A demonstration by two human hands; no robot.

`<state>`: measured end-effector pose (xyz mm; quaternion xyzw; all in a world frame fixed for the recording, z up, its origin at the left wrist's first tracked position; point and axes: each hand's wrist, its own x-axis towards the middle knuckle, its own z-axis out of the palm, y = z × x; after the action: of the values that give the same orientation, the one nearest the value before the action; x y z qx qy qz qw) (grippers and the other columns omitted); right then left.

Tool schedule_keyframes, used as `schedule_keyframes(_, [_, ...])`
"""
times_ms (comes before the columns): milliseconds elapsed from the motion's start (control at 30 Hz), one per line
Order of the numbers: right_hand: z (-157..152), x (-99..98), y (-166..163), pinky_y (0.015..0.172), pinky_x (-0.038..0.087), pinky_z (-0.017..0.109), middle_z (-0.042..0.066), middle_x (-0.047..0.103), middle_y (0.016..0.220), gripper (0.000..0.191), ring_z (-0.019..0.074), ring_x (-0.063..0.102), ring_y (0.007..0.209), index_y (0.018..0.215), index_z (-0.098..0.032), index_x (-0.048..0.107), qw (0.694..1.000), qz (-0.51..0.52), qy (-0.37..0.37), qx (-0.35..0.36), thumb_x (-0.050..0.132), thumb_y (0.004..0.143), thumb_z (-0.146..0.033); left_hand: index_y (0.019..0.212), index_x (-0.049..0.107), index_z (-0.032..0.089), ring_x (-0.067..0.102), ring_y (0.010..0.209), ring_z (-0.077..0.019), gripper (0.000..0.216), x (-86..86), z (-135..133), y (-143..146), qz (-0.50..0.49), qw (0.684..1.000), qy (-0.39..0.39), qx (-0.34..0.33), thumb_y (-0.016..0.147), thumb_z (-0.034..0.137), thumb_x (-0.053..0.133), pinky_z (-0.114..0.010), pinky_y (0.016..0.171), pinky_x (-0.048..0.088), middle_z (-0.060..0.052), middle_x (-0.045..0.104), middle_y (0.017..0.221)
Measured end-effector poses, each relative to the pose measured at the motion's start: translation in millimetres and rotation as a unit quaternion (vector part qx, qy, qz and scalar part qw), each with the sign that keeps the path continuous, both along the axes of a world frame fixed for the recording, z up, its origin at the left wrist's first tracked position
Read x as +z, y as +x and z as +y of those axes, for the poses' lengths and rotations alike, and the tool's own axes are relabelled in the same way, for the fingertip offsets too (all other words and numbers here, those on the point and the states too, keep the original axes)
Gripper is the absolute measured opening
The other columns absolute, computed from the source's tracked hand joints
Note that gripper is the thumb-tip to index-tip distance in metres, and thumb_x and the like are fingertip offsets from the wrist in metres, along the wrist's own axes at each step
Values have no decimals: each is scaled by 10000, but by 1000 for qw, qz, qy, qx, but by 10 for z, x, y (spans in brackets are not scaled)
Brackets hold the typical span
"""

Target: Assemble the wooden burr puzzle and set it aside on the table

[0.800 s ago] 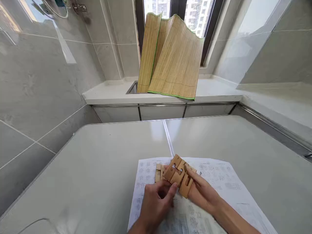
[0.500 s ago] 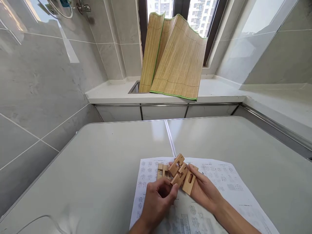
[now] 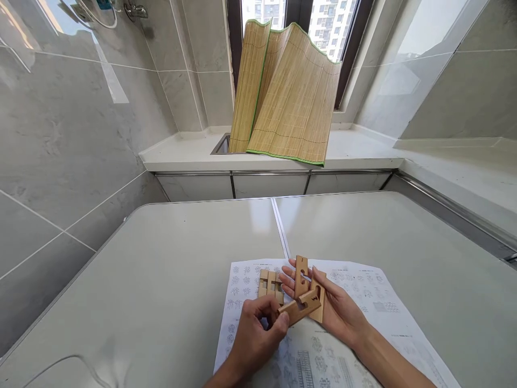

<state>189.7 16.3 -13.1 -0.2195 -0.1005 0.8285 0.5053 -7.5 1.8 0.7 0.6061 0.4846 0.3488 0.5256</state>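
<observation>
Blocks [image 3: 309, 293] were cradled in the right hand [image 3: 337, 312]; the left hand [image 3: 252, 337] pinched one bar [image 3: 298, 311], best kept level.

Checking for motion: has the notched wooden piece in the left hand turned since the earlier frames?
Yes. The wooden piece now lies flatter against the instruction sheet, pinched by the left hand.

- Two hands: the left hand [image 3: 258, 331] and the right hand [image 3: 335, 312], both belonging to the same person.
- Three notched wooden pieces [image 3: 302, 299] are held between the hands; one stands upright, one lies across it, and one is along the right palm.
- One small group of wooden blocks [image 3: 270, 284] lies on the paper; how many are in it I cannot tell.
- One printed paper sheet [image 3: 363, 291] on the tabletop [image 3: 161, 269].
- One folded bamboo mat [image 3: 288, 91] stands at the window.
</observation>
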Motion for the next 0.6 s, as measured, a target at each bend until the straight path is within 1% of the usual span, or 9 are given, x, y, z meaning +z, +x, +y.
schedule_keyframes(133, [-24, 9, -10, 1138, 455, 483, 104, 750, 1261, 398, 285, 670, 1253, 1319, -193, 679, 1000, -5, -4, 20, 713, 973, -389, 592, 397, 216, 303, 553, -104, 300, -3, 8, -12, 1, 1000, 10, -4, 774, 394, 556, -249, 538, 244, 56, 343, 552])
schedule_keyframes(233, [-42, 12, -17, 1073, 494, 464, 100, 745, 1261, 435, 283, 683, 1221, 1367, -214, 647, 999, -29, 3, 35, 729, 968, -368, 604, 380, 219, 292, 560, -105, 305, 6, 6, -18, 2, 1000, 4, -10, 784, 408, 539, -255, 545, 236, 55, 329, 563])
schedule_keyframes(400, [-61, -5, -31, 1002, 525, 436, 103, 745, 1263, 492, 288, 702, 1178, 1420, -231, 606, 997, -54, 16, 52, 745, 957, -319, 596, 328, 223, 294, 581, -110, 303, 37, 9, -13, 22, 999, 17, 29, 772, 374, 523, -258, 563, 252, 50, 310, 579])
schedule_keyframes(600, [-89, -14, -35, 976, 546, 432, 128, 745, 1254, 511, 290, 720, 1139, 1443, -206, 569, 994, -85, 9, 63, 716, 983, -375, 567, 310, 221, 328, 549, -108, 307, 84, -25, -2, 48, 995, 67, 48, 758, 333, 523, -250, 567, 307, 53, 317, 536])
